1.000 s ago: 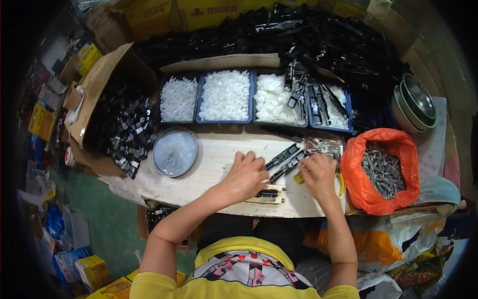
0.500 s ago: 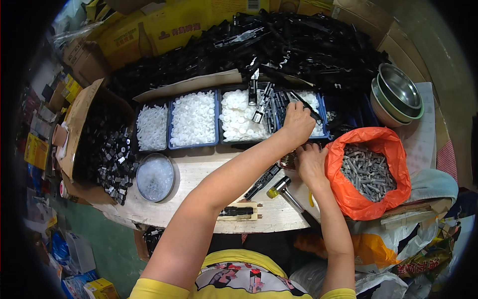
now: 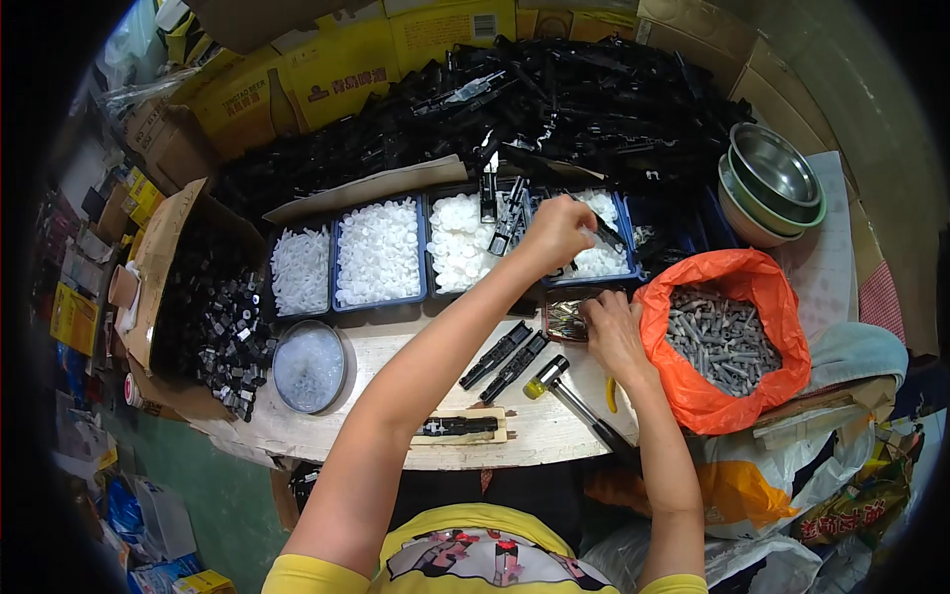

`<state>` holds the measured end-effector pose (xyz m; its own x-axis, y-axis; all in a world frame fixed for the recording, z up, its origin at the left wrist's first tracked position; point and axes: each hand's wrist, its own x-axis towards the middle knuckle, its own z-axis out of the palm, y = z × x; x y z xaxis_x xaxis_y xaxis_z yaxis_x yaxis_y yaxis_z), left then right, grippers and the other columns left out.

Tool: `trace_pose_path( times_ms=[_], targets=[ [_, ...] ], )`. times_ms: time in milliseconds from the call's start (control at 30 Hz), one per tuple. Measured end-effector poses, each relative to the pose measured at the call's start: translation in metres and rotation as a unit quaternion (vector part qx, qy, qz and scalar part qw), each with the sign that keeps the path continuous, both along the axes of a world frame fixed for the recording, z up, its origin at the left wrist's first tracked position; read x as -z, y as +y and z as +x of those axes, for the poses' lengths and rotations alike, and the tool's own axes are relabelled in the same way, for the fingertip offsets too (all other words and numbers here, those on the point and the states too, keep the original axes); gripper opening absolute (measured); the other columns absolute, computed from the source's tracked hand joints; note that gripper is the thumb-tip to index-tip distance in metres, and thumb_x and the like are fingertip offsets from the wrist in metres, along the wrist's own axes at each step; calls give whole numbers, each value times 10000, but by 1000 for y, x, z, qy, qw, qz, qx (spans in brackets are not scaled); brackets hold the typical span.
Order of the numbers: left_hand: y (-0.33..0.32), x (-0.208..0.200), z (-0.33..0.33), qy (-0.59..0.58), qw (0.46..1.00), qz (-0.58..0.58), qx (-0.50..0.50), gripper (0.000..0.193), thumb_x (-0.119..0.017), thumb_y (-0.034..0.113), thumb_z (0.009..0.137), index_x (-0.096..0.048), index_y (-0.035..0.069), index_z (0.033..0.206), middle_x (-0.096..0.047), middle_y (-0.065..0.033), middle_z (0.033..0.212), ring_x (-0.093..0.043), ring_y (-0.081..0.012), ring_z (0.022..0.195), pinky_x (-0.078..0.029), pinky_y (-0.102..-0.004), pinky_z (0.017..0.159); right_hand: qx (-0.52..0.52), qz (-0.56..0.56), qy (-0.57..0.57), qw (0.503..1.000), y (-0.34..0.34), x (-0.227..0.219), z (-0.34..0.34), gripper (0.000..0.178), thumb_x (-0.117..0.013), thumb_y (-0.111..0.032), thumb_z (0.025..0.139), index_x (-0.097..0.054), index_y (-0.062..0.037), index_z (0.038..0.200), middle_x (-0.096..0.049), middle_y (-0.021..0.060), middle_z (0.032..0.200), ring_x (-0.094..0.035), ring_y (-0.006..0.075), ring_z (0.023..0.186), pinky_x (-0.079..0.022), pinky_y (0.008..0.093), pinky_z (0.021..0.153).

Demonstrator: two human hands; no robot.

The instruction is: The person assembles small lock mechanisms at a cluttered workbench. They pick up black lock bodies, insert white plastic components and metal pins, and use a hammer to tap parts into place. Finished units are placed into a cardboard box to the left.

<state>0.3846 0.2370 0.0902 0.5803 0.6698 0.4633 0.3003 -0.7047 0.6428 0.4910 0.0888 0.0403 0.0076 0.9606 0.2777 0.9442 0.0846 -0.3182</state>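
Behind, yellow cartons (image 3: 396, 49) beyond blue trays (image 3: 381, 297).

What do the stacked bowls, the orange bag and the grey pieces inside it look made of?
Bowls: likely stainless steel, shiny grey reflective insides. Orange bag: thin plastic film, crinkled and glossy. Grey pieces: probably metal, with a dull silvery sheen; too small to be sure.

Glossy steel bowls (image 3: 774, 168), crinkled orange plastic bag (image 3: 693, 391) — dull grey metal pins (image 3: 722, 342), matt black plastic parts (image 3: 515, 354), pale wood table (image 3: 396, 416)

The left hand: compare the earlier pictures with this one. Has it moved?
Yes. The left hand has moved away from the person, off the wooden board and up over the blue trays of white parts.
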Motion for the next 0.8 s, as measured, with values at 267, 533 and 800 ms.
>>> trace_pose_path(
  times_ms=[267, 533, 800],
  targets=[
    [-89, -11, -109, -210, 806, -545, 98, 136, -681, 59, 769, -584, -11, 835, -552, -34, 647, -567, -120, 515, -482, -252, 449, -84, 85, 127, 985, -26, -47, -21, 108, -603, -6, 741, -598, -57, 836, -530, 46, 801, -503, 223, 814, -321, 346, 726],
    [-164, 15, -179, -302, 713, -622, 113, 199, -641, 19, 799, -598, -41, 984, -607, -79, 758, -629, -153, 633, -535, -266, 558, -253, 107, 135, 952, -49, -77, -86, 178, -652, 0, 667, -627, -78, 826, -548, 33, 770, -492, 205, 740, -319, 322, 687],
    [-181, 15, -202, -313, 723, -610, 90, 146, -606, 21, 826, -602, -40, 959, -624, -115, 754, -626, -173, 607, -524, -292, 541, -307, 108, 61, 944, -48, -83, -111, 224, -637, 15, 630, -631, -103, 820, -530, 20, 781, -479, 205, 757, -317, 346, 709]
  ],
)
